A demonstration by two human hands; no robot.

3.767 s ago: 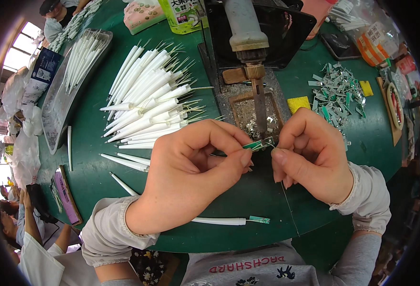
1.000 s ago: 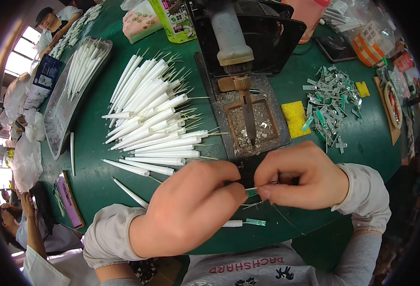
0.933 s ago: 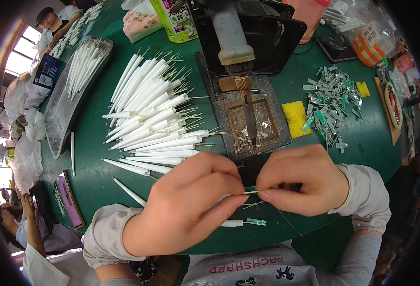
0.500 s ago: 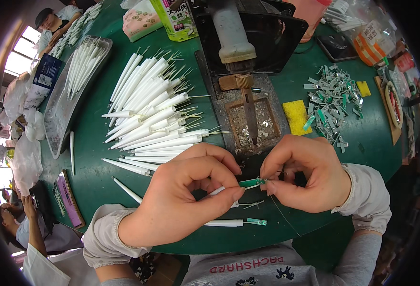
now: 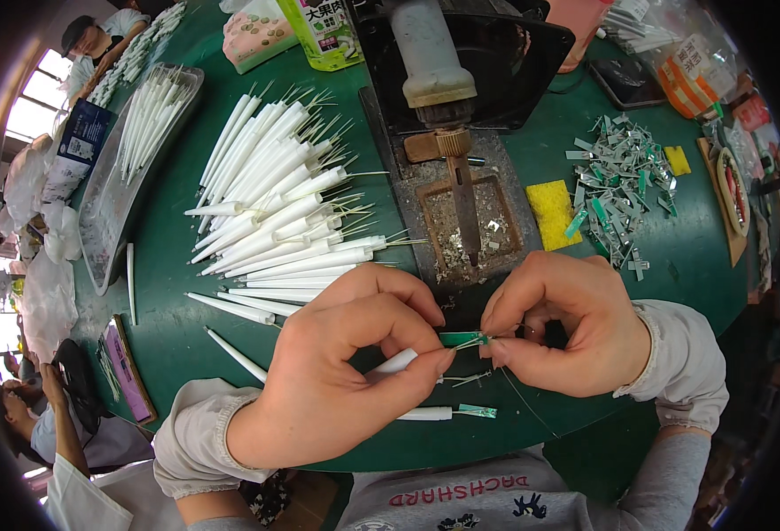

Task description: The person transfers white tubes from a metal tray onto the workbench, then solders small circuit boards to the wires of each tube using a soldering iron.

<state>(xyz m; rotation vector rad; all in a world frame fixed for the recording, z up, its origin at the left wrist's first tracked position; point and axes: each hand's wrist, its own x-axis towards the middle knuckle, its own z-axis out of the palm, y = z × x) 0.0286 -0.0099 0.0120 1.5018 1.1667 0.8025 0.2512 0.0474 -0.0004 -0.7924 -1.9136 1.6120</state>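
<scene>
Both hands meet at a small green circuit board (image 5: 461,339), just below the tip of the soldering iron (image 5: 463,208). My left hand (image 5: 346,363) is closed around a white tapered tube (image 5: 396,362). Thin wires run from the tube's end along the board, and the left fingertips lie at the board's left end. My right hand (image 5: 571,323) pinches the right end of the board. A fine wire (image 5: 527,403) trails down from near its fingers. Beneath the hands lies another white tube (image 5: 430,413) with a green board at its end, partly covered by my left hand.
A pile of white tubes with bare wires (image 5: 275,195) spreads to the left. Loose circuit boards (image 5: 625,181) are heaped at the right, beside a yellow sponge (image 5: 551,215). A clear tray (image 5: 98,239) holds more tubes. Other people sit at the far left.
My left hand has shifted slightly, and more of the white tube shows between its fingers. Board and right hand have barely moved.
</scene>
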